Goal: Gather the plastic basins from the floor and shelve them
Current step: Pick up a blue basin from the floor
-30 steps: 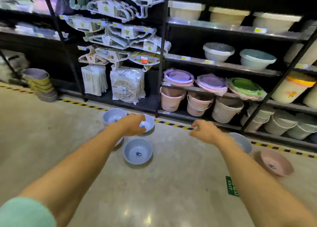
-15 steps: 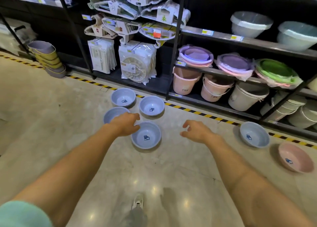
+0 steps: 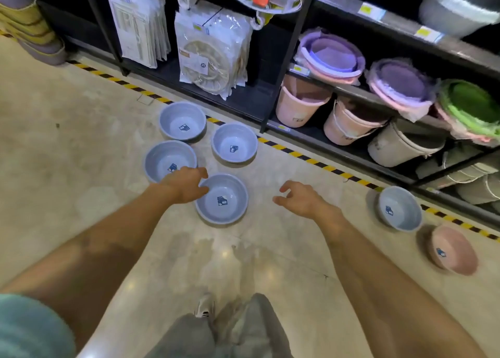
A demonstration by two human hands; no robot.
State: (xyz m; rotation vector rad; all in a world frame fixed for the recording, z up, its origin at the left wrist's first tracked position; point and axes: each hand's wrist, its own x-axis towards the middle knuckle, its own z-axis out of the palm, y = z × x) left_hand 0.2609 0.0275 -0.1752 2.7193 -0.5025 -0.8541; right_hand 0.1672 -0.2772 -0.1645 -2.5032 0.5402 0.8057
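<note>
Several blue plastic basins lie on the floor in a cluster: a far-left basin (image 3: 182,121), a far-right basin (image 3: 234,143), a near-left basin (image 3: 167,160) and the nearest basin (image 3: 222,198). Further right sit another blue basin (image 3: 400,208) and a pink basin (image 3: 453,249). My left hand (image 3: 186,183) hovers at the left rim of the nearest basin, fingers curled, holding nothing I can see. My right hand (image 3: 299,196) is over bare floor to that basin's right, fingers spread, empty.
Black shelving (image 3: 349,88) runs along the back with pink and white buckets (image 3: 300,102), wrapped basin stacks (image 3: 331,56) and packaged goods (image 3: 213,52). Yellow-black tape (image 3: 297,153) marks the floor edge. A stack of tubs (image 3: 29,25) stands at far left. My legs and shoe (image 3: 205,307) are below.
The view has tilted down and closer to the floor. My left hand has moved from over the near-left basin to the nearest basin's rim; both hands have lowered.
</note>
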